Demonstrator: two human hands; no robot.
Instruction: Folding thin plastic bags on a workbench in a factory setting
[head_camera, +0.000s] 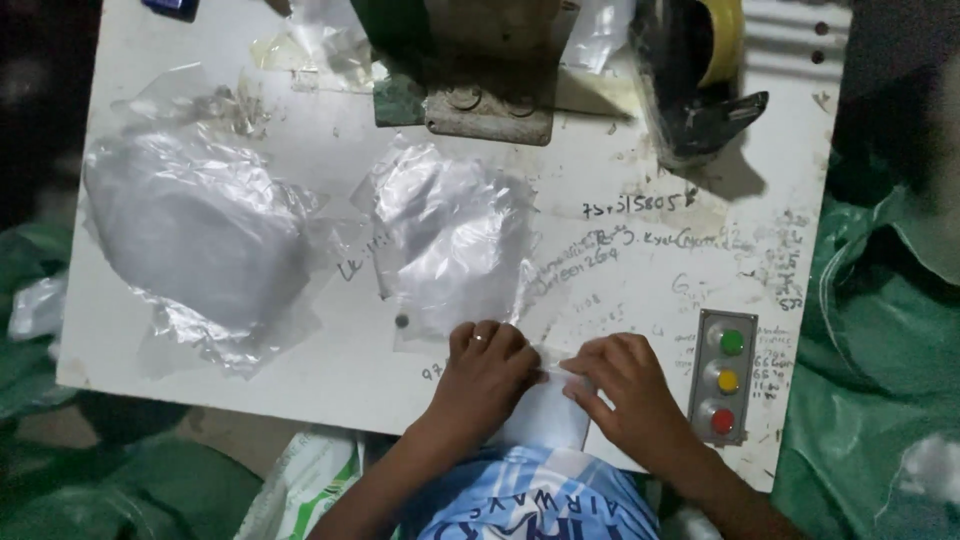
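Two bare hands are working at the near edge of a scuffed white table (330, 370), seen from above: the left hand (487, 365), a ring on one finger, is pinching the top edge of a small white packet (545, 412) between curled fingertips, while the right hand (622, 385) is gripping the same edge just beside it, fingers bent and closed on the material. The packet is hanging partly over the table's front edge, toward the person's lap, its lower part flat and pale. It is looking thin, light and soft, likely a slippery film that would crumple or slide under loose fingers, so a pinch along the top rim, where both hands already are, seems the surest hold. Just beyond the hands a clear plastic bag (450, 235) is lying flat and wrinkled on the table, and farther left a larger, fuller clear bag (195, 225) is resting in a heap. To the right of the right hand a grey control box (724, 377) is showing green, yellow and red buttons in a column. At the table's far edge a green-based machine (465, 75) and a dark tape dispenser (700, 80) are standing, with green sacking (860, 400) lying around the table.
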